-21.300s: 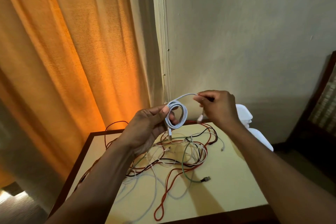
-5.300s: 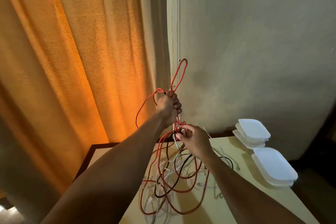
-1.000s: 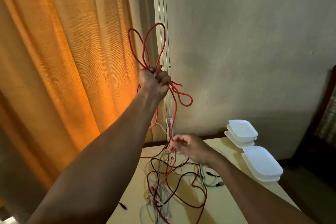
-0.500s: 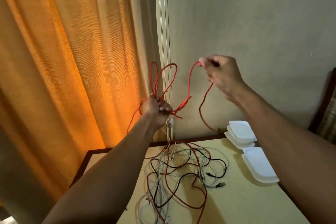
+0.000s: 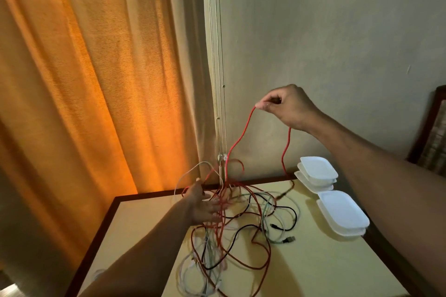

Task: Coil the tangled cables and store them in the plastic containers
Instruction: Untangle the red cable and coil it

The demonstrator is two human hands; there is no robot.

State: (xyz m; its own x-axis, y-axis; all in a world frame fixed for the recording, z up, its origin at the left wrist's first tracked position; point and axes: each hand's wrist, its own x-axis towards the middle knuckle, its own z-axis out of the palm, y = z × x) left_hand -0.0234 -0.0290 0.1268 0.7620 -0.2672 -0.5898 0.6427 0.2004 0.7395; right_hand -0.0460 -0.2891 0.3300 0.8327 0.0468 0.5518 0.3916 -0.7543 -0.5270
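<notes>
Red cable (image 5: pixel 239 138) is rising from the tangle (image 5: pixel 231 231) on the desk (image 5: pixel 325 267) to the right grip (image 5: pixel 288 107), which is pinching it high, while the left grip (image 5: pixel 205 207), having just dropped its gathered loops, is lying released among the cables, probably meaning the coiling is starting over.

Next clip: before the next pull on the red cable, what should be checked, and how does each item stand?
1. Right hand grip on red cable: ok, pinched.
2. Red cable free of tangle: not ok, runs into it.
3. Left hand steadying tangle: cannot tell, open among strands.
4. Plastic containers open: not ok, look closed.
5. Red cable's end found: cannot tell.
</notes>
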